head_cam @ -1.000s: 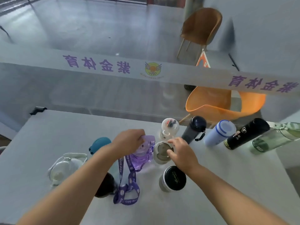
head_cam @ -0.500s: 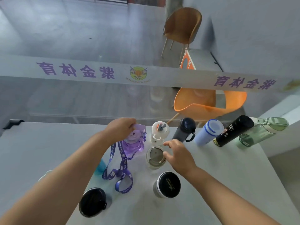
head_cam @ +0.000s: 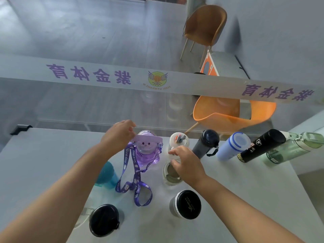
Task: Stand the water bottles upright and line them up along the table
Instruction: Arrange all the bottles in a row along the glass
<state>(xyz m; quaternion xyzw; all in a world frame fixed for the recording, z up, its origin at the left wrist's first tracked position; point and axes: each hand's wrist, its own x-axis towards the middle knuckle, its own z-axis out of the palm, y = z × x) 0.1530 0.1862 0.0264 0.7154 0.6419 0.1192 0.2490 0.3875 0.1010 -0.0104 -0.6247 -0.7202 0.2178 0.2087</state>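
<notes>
My left hand (head_cam: 119, 135) pinches the lilac carry handle of the purple bottle (head_cam: 147, 153), which stands upright near the table's far edge with its purple lanyard (head_cam: 135, 181) trailing toward me. My right hand (head_cam: 187, 165) hovers with fingers apart over a steel-lidded cup (head_cam: 169, 175), its fingertips close to the white bottle (head_cam: 178, 139). Right of that stand a dark grey bottle (head_cam: 206, 144), a pale blue bottle (head_cam: 233, 146), a black flask (head_cam: 261, 146) and a clear green bottle (head_cam: 294, 148). Nearer me are a black-lidded grey cup (head_cam: 185, 205), a black-lidded bottle (head_cam: 104, 220) and a teal bottle (head_cam: 107, 174).
The grey table (head_cam: 43, 163) ends at a glass barrier with a printed banner (head_cam: 105, 76). An orange chair (head_cam: 228, 114) and a brown chair (head_cam: 205, 25) stand beyond the glass. The table's right edge runs just past the green bottle.
My left hand has carried the purple bottle toward the far edge, beside the white bottle, and now grips its handle. My right hand has moved up from the steel-lidded cup toward the white bottle.
</notes>
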